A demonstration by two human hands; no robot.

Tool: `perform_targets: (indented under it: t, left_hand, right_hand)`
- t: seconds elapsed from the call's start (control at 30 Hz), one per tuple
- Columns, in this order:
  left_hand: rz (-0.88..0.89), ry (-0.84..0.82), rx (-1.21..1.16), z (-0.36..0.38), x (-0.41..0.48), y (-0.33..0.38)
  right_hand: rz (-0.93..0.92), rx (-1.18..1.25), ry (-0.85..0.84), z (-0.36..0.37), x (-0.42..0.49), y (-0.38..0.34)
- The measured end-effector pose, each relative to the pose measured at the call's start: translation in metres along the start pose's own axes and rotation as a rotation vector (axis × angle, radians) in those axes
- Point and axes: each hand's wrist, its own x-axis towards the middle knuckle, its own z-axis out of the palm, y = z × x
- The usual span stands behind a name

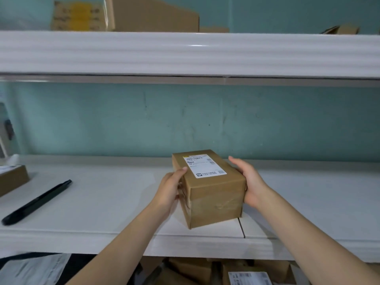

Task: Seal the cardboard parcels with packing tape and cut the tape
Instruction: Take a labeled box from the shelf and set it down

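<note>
A small brown cardboard parcel (213, 194) stands on the white shelf (102, 202), a white shipping label on its top and clear tape across its near end. My left hand (169, 190) grips its left side, thumb up on the top edge. My right hand (249, 182) holds its right side, fingers curved round the far edge. No tape roll or cutter is in view.
A black pen (37, 202) lies on the shelf at the left, past it the corner of another box (12, 177). An upper shelf (185, 54) carries cardboard boxes (156, 15). More labelled parcels (246, 272) lie below the shelf edge.
</note>
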Motion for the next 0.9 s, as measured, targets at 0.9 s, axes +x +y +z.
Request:
perform_targets:
  t: [0.9]
  left_hand:
    - [0.359, -0.374, -0.156, -0.037, 0.013, 0.012]
  right_hand:
    - [-0.346, 0.183, 0.023, 0.03, 0.009, 0.011]
